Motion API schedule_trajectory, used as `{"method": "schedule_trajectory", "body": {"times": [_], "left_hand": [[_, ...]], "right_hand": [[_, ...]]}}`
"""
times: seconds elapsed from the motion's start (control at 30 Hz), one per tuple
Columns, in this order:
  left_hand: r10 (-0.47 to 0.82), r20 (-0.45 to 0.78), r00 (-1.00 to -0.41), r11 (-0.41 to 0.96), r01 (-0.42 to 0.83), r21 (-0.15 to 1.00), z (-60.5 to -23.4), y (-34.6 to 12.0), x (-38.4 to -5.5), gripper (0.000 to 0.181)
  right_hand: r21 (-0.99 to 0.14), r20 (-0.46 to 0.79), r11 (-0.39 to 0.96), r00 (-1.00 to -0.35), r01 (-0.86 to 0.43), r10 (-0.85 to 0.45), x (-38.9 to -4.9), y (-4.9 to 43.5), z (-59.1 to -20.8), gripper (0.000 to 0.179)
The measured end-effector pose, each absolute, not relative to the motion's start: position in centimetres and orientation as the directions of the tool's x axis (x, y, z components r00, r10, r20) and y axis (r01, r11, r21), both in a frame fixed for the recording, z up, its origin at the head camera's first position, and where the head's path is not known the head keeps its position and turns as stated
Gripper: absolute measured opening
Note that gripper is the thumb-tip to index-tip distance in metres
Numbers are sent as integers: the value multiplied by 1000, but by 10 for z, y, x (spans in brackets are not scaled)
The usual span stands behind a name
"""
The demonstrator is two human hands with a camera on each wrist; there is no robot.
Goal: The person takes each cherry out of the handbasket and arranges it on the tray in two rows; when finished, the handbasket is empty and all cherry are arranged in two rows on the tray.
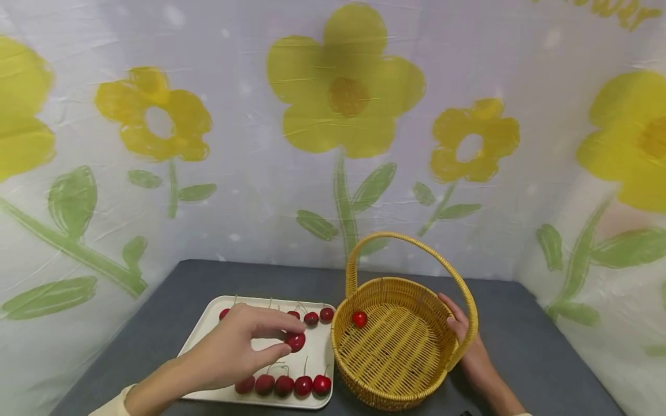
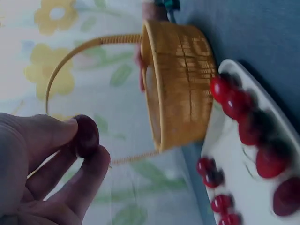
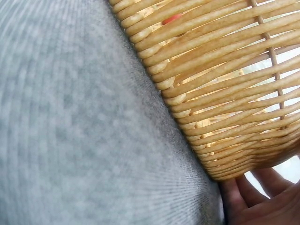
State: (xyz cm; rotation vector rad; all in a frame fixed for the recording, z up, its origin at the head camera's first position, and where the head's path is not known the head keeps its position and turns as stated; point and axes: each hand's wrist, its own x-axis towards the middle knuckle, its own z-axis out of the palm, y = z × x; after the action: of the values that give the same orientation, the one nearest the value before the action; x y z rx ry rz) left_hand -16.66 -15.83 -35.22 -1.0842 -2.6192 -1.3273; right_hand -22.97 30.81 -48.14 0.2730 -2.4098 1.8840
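My left hand (image 1: 236, 346) pinches a dark red cherry (image 1: 295, 342) between thumb and fingers, over a white tray (image 1: 203, 345). In the left wrist view the same cherry (image 2: 87, 136) sits between the fingertips. A round yellow wicker basket (image 1: 340, 370) with a tall arched handle stands right of the tray. One bright red cherry (image 1: 359, 319) lies inside it by the left wall. My right hand (image 1: 470, 346) holds the basket's right side, fingers at the rim below the handle. From the right wrist, fingers (image 3: 265, 185) show against the woven wall, partly hidden by it.
Cherries with stems line the tray in a back row (image 1: 311, 319) and a front row (image 1: 284, 386), several in each. Tray and basket stand close together on a dark grey tabletop (image 1: 525, 346). A flower-printed cloth (image 1: 250, 219) hangs behind and at both sides.
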Motion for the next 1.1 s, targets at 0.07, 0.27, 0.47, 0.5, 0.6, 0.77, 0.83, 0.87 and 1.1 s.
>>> {"method": "schedule_trajectory", "body": {"times": [0.07,0.27,0.47,0.5,0.6,0.77,0.83,0.87,1.1], "left_hand": [[563,359,-744,388,622,680,-355,-175,-159,29],[532,460,-711,365,683,633,-382,-221,-146,31],[500,397,-769,441,621,647,-418,-261,-144,32],[502,366,-784,448,597,666,-422,-265,-144,31],[512,256,-820,437,505,744,-433,-274,-146,28],[540,110,-835,437,390,810,-445,-280,-154,26],[546,66,-835,455,361,814,-448,-281,-156,26],[550,54,-833,468,361,807,-449,-281,-158,26],[506,-51,-861,591,304,747,-453,-275,-166,25]], "right_hand": [[-955,166,233,-981,-184,-96,-229,308,-481,54],[-955,160,236,-983,-178,-95,-229,309,-481,54],[-957,144,240,-984,-164,-101,-229,309,-481,55],[-958,140,239,-985,-161,-102,-229,309,-480,56],[-963,123,227,-987,-144,-105,-229,308,-479,57],[-970,107,209,-990,-125,-95,-228,309,-479,56],[-968,115,212,-989,-133,-95,-229,310,-481,55],[-967,118,217,-988,-137,-96,-229,310,-481,55],[-960,145,227,-984,-166,-105,-230,310,-482,55]]}}
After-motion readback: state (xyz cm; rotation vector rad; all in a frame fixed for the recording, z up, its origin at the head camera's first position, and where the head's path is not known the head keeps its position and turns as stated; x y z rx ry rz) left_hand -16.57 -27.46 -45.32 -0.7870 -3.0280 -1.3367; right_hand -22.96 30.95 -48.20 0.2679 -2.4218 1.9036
